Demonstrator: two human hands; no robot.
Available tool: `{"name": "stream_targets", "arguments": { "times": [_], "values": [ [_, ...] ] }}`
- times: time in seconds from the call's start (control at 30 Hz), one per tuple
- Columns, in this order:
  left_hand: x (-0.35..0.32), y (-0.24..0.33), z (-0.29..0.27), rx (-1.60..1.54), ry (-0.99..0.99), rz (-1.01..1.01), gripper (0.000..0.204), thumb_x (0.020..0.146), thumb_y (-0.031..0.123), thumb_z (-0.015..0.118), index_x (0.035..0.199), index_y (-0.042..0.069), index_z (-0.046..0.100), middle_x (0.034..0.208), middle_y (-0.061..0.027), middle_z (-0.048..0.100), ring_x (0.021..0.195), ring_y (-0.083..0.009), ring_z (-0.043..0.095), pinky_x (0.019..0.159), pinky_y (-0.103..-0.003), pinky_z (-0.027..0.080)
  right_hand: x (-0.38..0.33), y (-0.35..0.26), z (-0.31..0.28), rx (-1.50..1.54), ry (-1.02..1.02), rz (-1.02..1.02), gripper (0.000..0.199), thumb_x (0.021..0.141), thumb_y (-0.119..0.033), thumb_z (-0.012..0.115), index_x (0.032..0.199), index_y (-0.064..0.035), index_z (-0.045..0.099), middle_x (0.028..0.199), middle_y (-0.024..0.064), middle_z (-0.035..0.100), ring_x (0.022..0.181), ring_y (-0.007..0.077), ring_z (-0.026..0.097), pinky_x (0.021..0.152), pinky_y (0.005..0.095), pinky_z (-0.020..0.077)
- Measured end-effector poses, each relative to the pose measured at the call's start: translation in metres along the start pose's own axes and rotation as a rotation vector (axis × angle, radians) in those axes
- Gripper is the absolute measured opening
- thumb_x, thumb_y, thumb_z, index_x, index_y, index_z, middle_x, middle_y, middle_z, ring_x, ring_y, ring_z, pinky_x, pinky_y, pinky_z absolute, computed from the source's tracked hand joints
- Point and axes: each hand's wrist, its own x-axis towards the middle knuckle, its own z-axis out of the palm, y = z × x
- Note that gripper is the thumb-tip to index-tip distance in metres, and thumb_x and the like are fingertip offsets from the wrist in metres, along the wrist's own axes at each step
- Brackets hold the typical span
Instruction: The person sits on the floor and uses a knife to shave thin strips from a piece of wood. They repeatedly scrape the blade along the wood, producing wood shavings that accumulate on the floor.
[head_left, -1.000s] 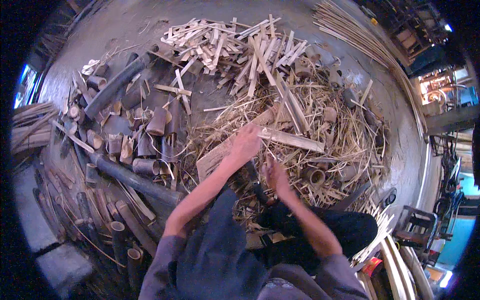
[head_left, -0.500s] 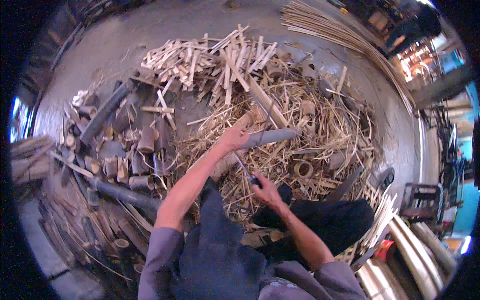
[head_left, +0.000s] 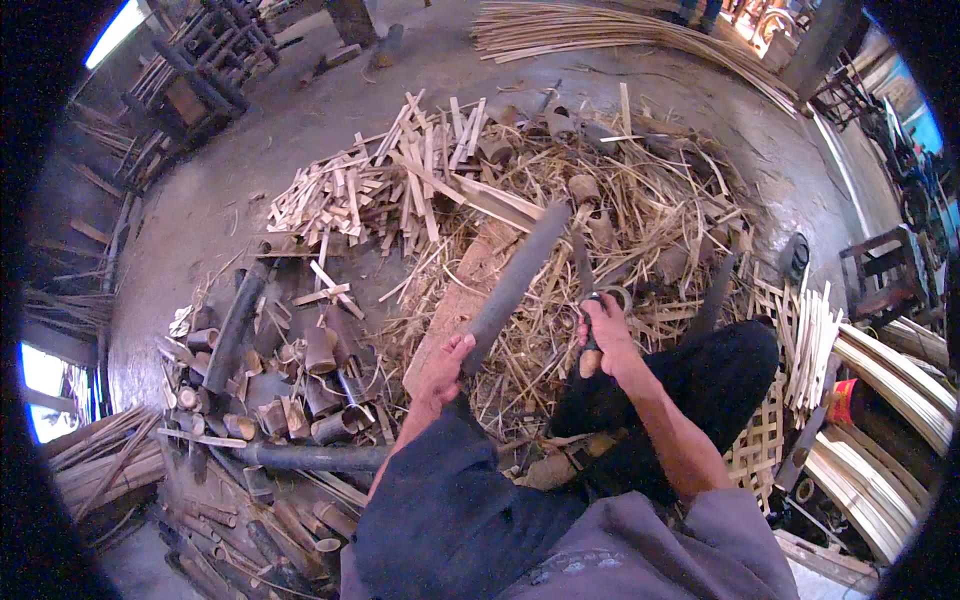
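Here, a long grey bamboo piece (head_left: 515,285) is being gripped at its near end by the left hand (head_left: 443,368), fingers closed around it. Its long axis is running up and to the right, away from that hand, the far end raised over the pile of shavings (head_left: 640,230). A dark blade (head_left: 583,268) is being held in the closed right hand (head_left: 603,335), just beside the piece; its handle is being hidden by the fingers, and its edge is hard to make out.
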Motion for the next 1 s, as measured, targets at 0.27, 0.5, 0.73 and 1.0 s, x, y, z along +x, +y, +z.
{"name": "stream_targets", "arguments": {
  "times": [0.27, 0.5, 0.73, 1.0],
  "values": [
    [-0.007, 0.103, -0.005, -0.692, 0.041, 0.538, 0.034, 0.088, 0.022, 0.067, 0.113, 0.001, 0.060, 0.095, -0.0070, 0.066, 0.093, -0.0198, 0.063, 0.086, -0.034, 0.050, -0.043, -0.014, 0.038, -0.165, -0.163, -0.241, 0.044, 0.086, -0.007, 0.058, 0.126, -0.0096, 0.040, 0.082, 0.0044, 0.054, 0.060, 0.0141, 0.056, 0.052, 0.0287, 0.0492],
    [0.015, 0.091, -0.028, -0.308, 0.387, 0.743, 0.021, 0.087, 0.014, 0.067, 0.101, -0.001, 0.062, 0.086, -0.0062, 0.066, 0.081, -0.0135, 0.062, 0.074, -0.028, 0.050, -0.105, -0.046, 0.071, -0.382, -0.386, -0.329, 0.046, 0.092, -0.012, 0.051, 0.134, -0.0040, 0.035, 0.081, 0.0020, 0.050, 0.055, 0.0091, 0.048, 0.047, 0.0253, 0.0427],
    [-0.022, 0.088, -0.020, 0.081, 0.571, 0.772, 0.019, 0.088, 0.013, 0.064, 0.102, 0.000, 0.061, 0.088, -0.0030, 0.066, 0.080, -0.0072, 0.055, 0.073, -0.025, 0.046, -0.149, -0.090, 0.107, -0.405, -0.557, -0.195, 0.040, 0.101, -0.023, 0.040, 0.137, -0.0069, 0.036, 0.073, -0.0012, 0.046, 0.054, 0.0051, 0.045, 0.044, 0.0220, 0.0396],
    [-0.037, 0.083, 0.001, 0.108, 0.442, 0.735, 0.023, 0.087, 0.006, 0.065, 0.109, 0.000, 0.063, 0.095, -0.0019, 0.068, 0.086, -0.0059, 0.057, 0.079, -0.023, 0.047, -0.144, -0.088, 0.118, -0.474, -0.588, -0.214, 0.040, 0.100, -0.021, 0.039, 0.139, -0.0106, 0.038, 0.070, -0.0023, 0.045, 0.057, 0.0063, 0.043, 0.050, 0.0237, 0.0385]
  ]
}}
